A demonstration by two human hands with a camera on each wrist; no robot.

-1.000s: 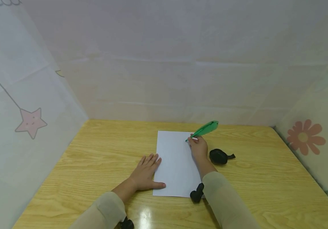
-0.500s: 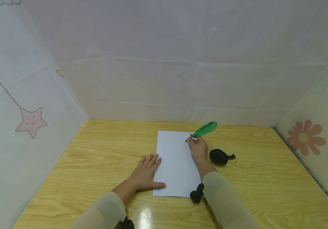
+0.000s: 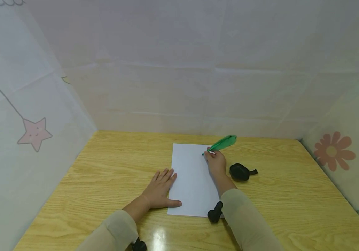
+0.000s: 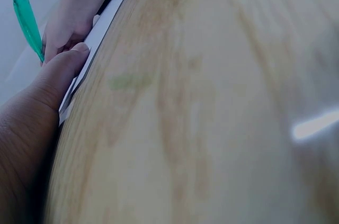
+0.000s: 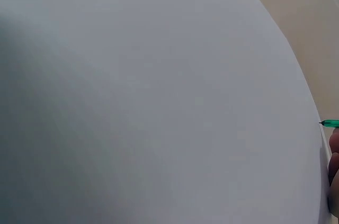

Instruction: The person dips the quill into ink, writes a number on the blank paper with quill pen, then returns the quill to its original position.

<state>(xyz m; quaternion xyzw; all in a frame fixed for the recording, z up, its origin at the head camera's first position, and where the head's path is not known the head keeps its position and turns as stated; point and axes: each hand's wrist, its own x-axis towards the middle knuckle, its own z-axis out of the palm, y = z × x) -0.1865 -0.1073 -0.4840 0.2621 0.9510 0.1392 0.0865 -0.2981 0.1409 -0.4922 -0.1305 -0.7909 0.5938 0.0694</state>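
Note:
A white sheet of paper (image 3: 188, 184) lies on the wooden table in front of me. My left hand (image 3: 158, 191) rests flat on its left edge, fingers spread and thumb over the paper. Near the paper's upper right corner, my right hand (image 3: 216, 164) pinches a green feather pen (image 3: 225, 142) between thumb and fingers. The pen leans to the right, its tip close over the sheet. In the right wrist view, the dark point of the feather pen (image 5: 331, 123) shows at the far right. The left wrist view has the left thumb (image 4: 63, 70) along the paper's edge.
To the right of my right hand lies a black rounded object (image 3: 239, 172) with a short tab. Small black devices, one (image 3: 215, 212) at the right cuff, sit at both wrists. Pale printed cloth (image 3: 179, 87) walls the table at the back and sides.
My right hand and the feather pen have shifted slightly left and down, and the feather's top sits a little lower. The left hand and the paper have stayed put.

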